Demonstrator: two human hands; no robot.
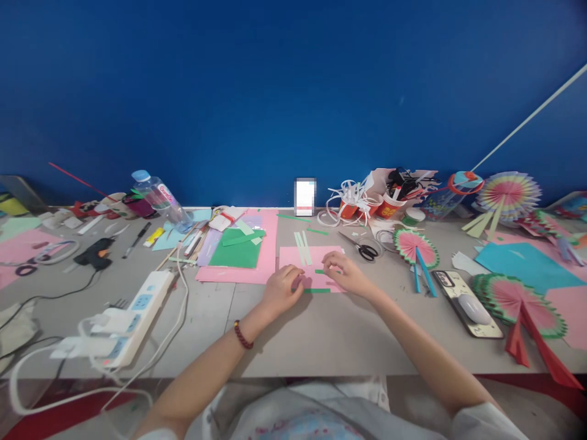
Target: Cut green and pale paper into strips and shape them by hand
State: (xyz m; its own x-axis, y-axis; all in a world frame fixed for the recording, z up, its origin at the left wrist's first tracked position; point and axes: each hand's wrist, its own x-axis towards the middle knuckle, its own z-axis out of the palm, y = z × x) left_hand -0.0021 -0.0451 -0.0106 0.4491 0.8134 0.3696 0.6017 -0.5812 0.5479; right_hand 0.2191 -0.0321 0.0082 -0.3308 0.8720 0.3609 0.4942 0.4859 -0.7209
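My left hand is over the left edge of a pink paper sheet, its fingers loosely bent and a little apart. A green paper strip lies along the sheet's near edge, beside my left fingertips. My right hand hovers over or rests on the sheet's right part, fingers bent and spread, with no held thing visible. Close to its fingertips is another green strip, partly hidden by the hand. Several pale green strips lie on the sheet's far left part, beyond both hands.
Scissors lie right of the sheet. A pink sheet with green paper is to the left, near a power strip with cables. Paper fans, a phone and a mouse stand right. A bottle leans near the blue wall.
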